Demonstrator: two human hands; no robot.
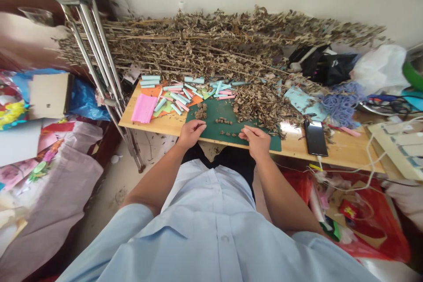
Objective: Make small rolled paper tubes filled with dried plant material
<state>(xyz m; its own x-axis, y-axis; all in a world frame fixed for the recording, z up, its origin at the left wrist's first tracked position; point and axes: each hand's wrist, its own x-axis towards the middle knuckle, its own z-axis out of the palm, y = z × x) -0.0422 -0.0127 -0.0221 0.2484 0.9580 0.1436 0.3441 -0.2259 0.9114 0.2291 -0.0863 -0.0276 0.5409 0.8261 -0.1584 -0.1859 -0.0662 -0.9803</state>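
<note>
My left hand is closed at the front left edge of a green mat, its fingertips pressed together; whatever they hold, if anything, is too small to make out. On the mat's right side my right hand pinches with thumb and forefinger, and what lies between them cannot be made out. Between the hands, small rolled brown balls sit in a short row, with a few smaller bits in front. A clump of brown balls lies beyond my left hand. Crumbled dry leaves are heaped at the mat's right rear.
Bundles of dried leafy stalks line the wall. Blue and pink paper rolls and pink paper slips lie left on the wooden table. A phone with a cable lies right. Metal crutches lean at left.
</note>
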